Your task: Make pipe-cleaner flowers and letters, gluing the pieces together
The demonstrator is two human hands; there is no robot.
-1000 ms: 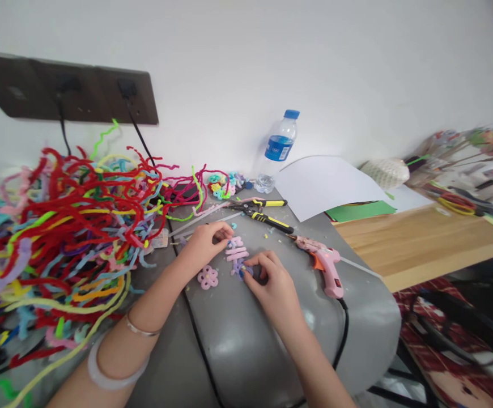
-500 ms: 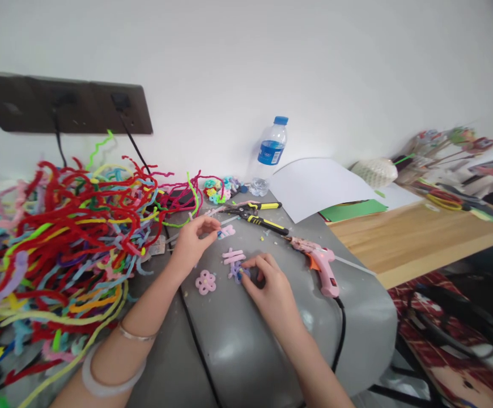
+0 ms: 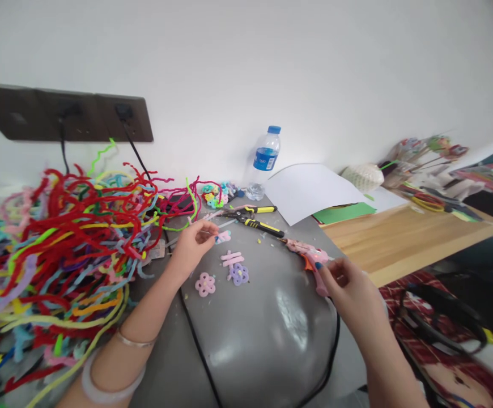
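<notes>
My left hand (image 3: 193, 249) is closed in a pinch on a small pink and blue pipe cleaner piece (image 3: 222, 237) above the grey surface. Below it lie two pipe cleaner flowers, a pink one (image 3: 205, 284) and a purple one (image 3: 239, 274). Short pink pipe cleaner strips (image 3: 232, 259) lie against the purple flower. My right hand (image 3: 355, 292) is at the handle of a pink hot glue gun (image 3: 310, 252), its fingers apart and partly curled. One fingertip overlaps the handle; whether it touches cannot be made out. The gun lies on its side.
A large tangle of coloured pipe cleaners (image 3: 76, 249) covers the left side. Yellow-and-black pliers (image 3: 263, 226), a water bottle (image 3: 266, 158) and white paper (image 3: 310, 190) are toward the wall. Black cords (image 3: 199, 351) cross the grey surface (image 3: 267, 345). A wooden board (image 3: 382, 243) extends right.
My right hand has left the purple flower and moved right to the glue gun. The left hand keeps its place with the pink and blue piece. The view has shifted slightly.
</notes>
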